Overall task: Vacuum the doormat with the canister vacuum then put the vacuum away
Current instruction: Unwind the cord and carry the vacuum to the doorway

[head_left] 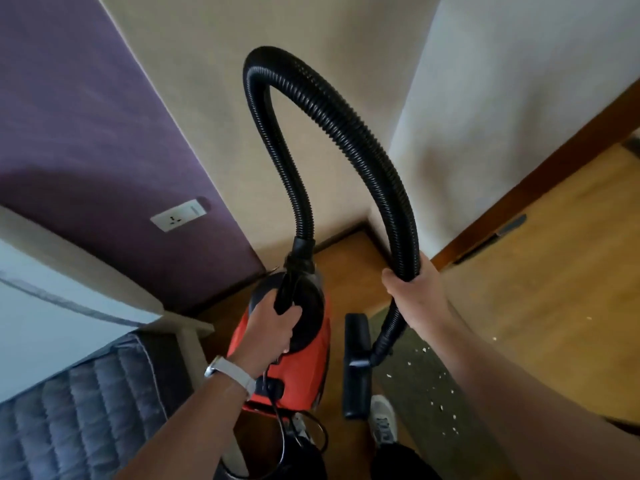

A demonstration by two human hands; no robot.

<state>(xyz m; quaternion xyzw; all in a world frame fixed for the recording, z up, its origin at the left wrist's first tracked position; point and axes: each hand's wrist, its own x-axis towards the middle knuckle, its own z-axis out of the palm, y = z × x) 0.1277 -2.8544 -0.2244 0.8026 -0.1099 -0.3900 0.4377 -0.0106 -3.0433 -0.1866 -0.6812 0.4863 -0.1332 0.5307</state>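
Note:
A red canister vacuum (pixel 304 365) hangs below centre, and my left hand (pixel 273 327) grips its black carry handle. From its front a black ribbed hose (pixel 332 119) loops high up and comes down on the right, where my right hand (pixel 412 289) grips it. Below that hand the hose ends in a black floor nozzle (pixel 356 368) over the left edge of a dark grey doormat (pixel 426 386). White crumbs (pixel 440 375) are scattered over the mat.
A bed with a grey quilted cover (pixel 79 407) stands at the lower left. A wall socket (pixel 178 214) sits on the purple wall. A wooden door (pixel 561 271) lies to the right, beside a white wall corner. My shoes (pixel 382 420) stand on the wooden floor.

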